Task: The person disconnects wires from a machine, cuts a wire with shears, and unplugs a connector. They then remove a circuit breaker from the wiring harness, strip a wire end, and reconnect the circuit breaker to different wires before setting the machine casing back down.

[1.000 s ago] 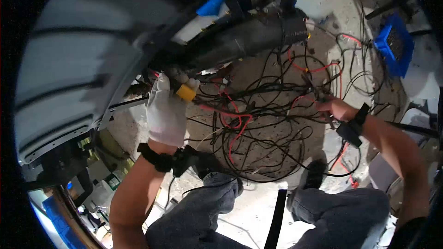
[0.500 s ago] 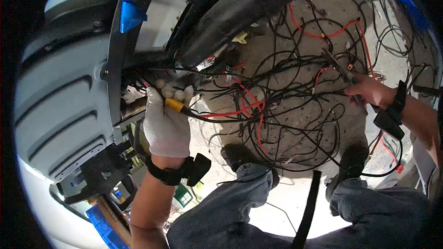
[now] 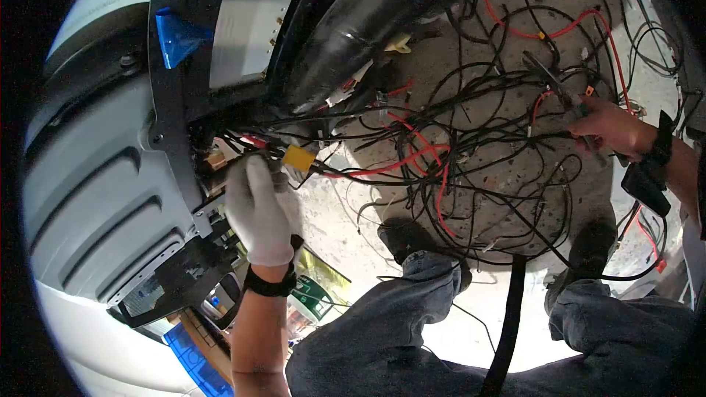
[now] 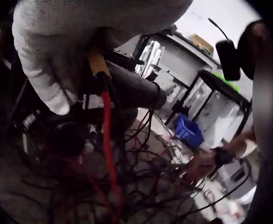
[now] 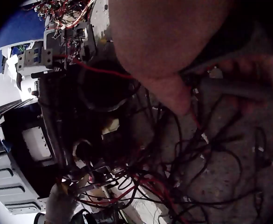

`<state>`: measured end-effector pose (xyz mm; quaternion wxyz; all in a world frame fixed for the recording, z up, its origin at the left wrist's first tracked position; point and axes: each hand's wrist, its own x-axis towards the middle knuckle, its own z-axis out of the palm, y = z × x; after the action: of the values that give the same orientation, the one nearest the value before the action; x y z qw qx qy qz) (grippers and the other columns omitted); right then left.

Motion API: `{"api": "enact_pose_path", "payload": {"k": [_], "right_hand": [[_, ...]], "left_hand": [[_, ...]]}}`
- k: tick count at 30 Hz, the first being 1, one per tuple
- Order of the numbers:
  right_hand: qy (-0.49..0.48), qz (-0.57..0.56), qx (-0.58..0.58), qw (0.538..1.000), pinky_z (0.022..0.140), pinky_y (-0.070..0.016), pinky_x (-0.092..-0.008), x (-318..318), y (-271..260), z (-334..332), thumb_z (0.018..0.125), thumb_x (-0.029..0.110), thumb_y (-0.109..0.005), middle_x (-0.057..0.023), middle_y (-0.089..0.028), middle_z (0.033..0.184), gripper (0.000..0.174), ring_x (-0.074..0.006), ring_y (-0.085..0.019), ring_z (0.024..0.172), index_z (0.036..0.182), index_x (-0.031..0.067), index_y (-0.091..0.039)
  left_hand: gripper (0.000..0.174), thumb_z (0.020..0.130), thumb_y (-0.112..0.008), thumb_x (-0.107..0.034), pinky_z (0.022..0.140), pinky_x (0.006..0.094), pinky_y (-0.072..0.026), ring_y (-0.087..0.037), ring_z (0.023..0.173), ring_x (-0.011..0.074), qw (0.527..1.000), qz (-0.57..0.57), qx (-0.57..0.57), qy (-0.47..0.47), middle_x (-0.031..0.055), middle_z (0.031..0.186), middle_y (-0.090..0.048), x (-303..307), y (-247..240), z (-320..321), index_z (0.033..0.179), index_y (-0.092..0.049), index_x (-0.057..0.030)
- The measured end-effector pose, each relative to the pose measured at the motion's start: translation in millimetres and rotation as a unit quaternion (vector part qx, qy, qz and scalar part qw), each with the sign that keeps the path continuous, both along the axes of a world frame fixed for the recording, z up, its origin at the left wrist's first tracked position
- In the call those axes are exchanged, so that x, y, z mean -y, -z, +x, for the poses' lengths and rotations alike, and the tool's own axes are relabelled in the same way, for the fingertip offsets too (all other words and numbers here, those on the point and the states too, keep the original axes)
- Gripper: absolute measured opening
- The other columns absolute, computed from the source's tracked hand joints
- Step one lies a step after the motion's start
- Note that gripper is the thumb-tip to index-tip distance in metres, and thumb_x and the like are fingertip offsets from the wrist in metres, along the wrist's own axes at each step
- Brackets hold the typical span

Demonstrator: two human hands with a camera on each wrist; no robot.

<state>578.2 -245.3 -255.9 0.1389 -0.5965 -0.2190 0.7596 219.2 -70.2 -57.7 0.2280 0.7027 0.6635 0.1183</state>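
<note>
A white-gloved left hand (image 3: 257, 213) holds the black and red cable bundle beside its yellow wrap (image 3: 299, 158), near the dark panel's lower edge. Motion blurs its fingers, and the bundle partly hides them. Seen from the left wrist, the glove (image 4: 71, 46) curls over the cables, with the yellow wrap (image 4: 98, 64) coming out below the palm. The bare right hand (image 3: 614, 129) grips a plier-like tool (image 3: 544, 73), its metal end pointing up and left above the tangled black cables (image 3: 471, 95). In the right wrist view, fingers (image 5: 253, 70) wrap round its handle (image 5: 239, 88).
A black tube (image 3: 353, 37) and a framed panel (image 3: 246, 37) with blue tape (image 3: 175, 38) stand at upper left, above a grey ribbed panel (image 3: 110, 198). Loose cables cover much of the floor. The person's shoes and jeans (image 3: 353, 323) are below. A blue bin (image 4: 188, 130) lies farther off.
The head view has swung, so the scene sits differently. The gloved hand has shifted down and left along the bundle, with the yellow wrap now to its right. The right hand still holds the tool.
</note>
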Motion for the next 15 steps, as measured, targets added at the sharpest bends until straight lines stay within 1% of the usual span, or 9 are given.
{"api": "enact_pose_path", "payload": {"k": [1, 2, 4, 6, 8, 9, 10, 12, 15], "right_hand": [[-0.026, 0.012, 0.001, 1.000, 0.055, -0.0439, -0.0270, 0.6, 3.3, 0.2, 0.079, 0.014, -0.060, -0.0027, -0.055, 0.077, 0.043, -0.0125, -0.056, 0.067, 0.117, 0.0032, -0.041], [-0.027, 0.014, 0.000, 1.000, 0.055, -0.0439, -0.0270, 2.6, 6.7, -0.7, 0.079, 0.014, -0.060, -0.0027, -0.055, 0.077, 0.043, -0.0125, -0.056, 0.067, 0.117, 0.0032, -0.041], [0.069, -0.022, -0.043, 0.996, 0.059, -0.0450, -0.0269, 5.7, 9.9, -5.6, 0.079, 0.012, -0.060, -0.0034, -0.056, 0.078, 0.047, -0.0132, -0.055, 0.068, 0.121, 0.0031, -0.039], [0.064, -0.007, -0.030, 0.997, 0.061, -0.0455, -0.0271, 5.1, -3.0, -10.3, 0.080, 0.012, -0.059, -0.0040, -0.056, 0.079, 0.047, -0.0133, -0.056, 0.069, 0.121, 0.0031, -0.039], [0.061, 0.008, -0.023, 0.998, 0.062, -0.0461, -0.0274, 3.1, -18.2, -20.0, 0.080, 0.012, -0.059, -0.0047, -0.057, 0.080, 0.047, -0.0133, -0.056, 0.071, 0.121, 0.0030, -0.039], [0.075, 0.026, -0.023, 0.997, 0.063, -0.0470, -0.0281, 2.4, -25.5, -26.5, 0.080, 0.012, -0.059, -0.0052, -0.057, 0.081, 0.047, -0.0134, -0.056, 0.071, 0.121, 0.0031, -0.039], [0.091, 0.044, -0.022, 0.995, 0.064, -0.0480, -0.0288, 2.8, -29.6, -29.7, 0.080, 0.013, -0.059, -0.0057, -0.058, 0.081, 0.047, -0.0135, -0.057, 0.071, 0.122, 0.0032, -0.039], [0.044, 0.014, -0.006, 0.999, 0.064, -0.0487, -0.0296, 7.5, -25.8, -25.6, 0.080, 0.013, -0.059, -0.0057, -0.058, 0.082, 0.047, -0.0137, -0.057, 0.071, 0.121, 0.0031, -0.040], [-0.037, -0.002, 0.009, 0.999, 0.063, -0.0500, -0.0312, 27.6, 4.2, -9.1, 0.080, 0.013, -0.059, -0.0057, -0.059, 0.083, 0.046, -0.0141, -0.058, 0.071, 0.121, 0.0024, -0.040]], "left_hand": [[0.031, 0.089, -0.050, -0.016, 0.079, 0.0266, -0.0423, -0.052, 0.087, 0.0140, 0.992, 0.042, 0.118, -0.011, 0.0106, 0.093, -0.056, -1.3, 3.0, 2.0, 0.112, -0.047, 0.0051], [0.031, 0.089, -0.050, -0.016, 0.079, 0.0266, -0.0423, -0.052, 0.087, 0.0140, 0.992, 0.044, 0.116, -0.012, 0.0106, 0.093, -0.056, -2.1, 8.4, 5.9, 0.112, -0.047, 0.0051], [0.029, 0.088, -0.050, -0.011, 0.082, 0.0275, -0.0406, -0.052, 0.086, 0.0151, 0.968, 0.215, 0.081, 0.097, 0.0093, 0.089, -0.057, -3.6, 17.9, 11.5, 0.111, -0.047, 0.0060], [0.031, 0.087, -0.051, -0.012, 0.084, 0.0279, -0.0395, -0.052, 0.087, 0.0156, 0.973, 0.204, 0.073, 0.077, 0.0088, 0.089, -0.057, -9.7, 11.1, 20.4, 0.113, -0.047, 0.0062], [0.035, 0.086, -0.052, -0.012, 0.081, 0.0273, -0.0402, -0.052, 0.087, 0.0146, 0.980, 0.054, 0.193, -0.008, 0.0084, 0.092, -0.056, -23.5, 0.4, 22.7, 0.116, -0.046, 0.0053], [0.033, 0.087, -0.053, -0.012, 0.079, 0.0285, -0.0420, -0.052, 0.085, 0.0157, 0.994, 0.013, 0.103, -0.039, 0.0080, 0.093, -0.056, -27.7, -7.9, 23.5, 0.117, -0.047, 0.0018], [0.033, 0.087, -0.053, -0.012, 0.079, 0.0285, -0.0420, -0.052, 0.085, 0.0157, 0.994, 0.013, 0.100, -0.039, 0.0080, 0.093, -0.056, -35.7, -6.1, 18.9, 0.117, -0.047, 0.0018], [0.026, 0.088, -0.052, -0.014, 0.074, 0.0310, -0.0438, -0.052, 0.081, 0.0176, 0.946, -0.004, 0.291, -0.141, 0.0071, 0.090, -0.056, -55.3, 5.6, 7.1, 0.111, -0.051, -0.0012], [0.019, 0.090, -0.050, -0.016, 0.072, 0.0325, -0.0444, -0.053, 0.081, 0.0190, 0.931, -0.022, 0.341, -0.132, 0.0082, 0.090, -0.056, -82.4, 17.6, -22.6, 0.105, -0.052, -0.0036]]}}
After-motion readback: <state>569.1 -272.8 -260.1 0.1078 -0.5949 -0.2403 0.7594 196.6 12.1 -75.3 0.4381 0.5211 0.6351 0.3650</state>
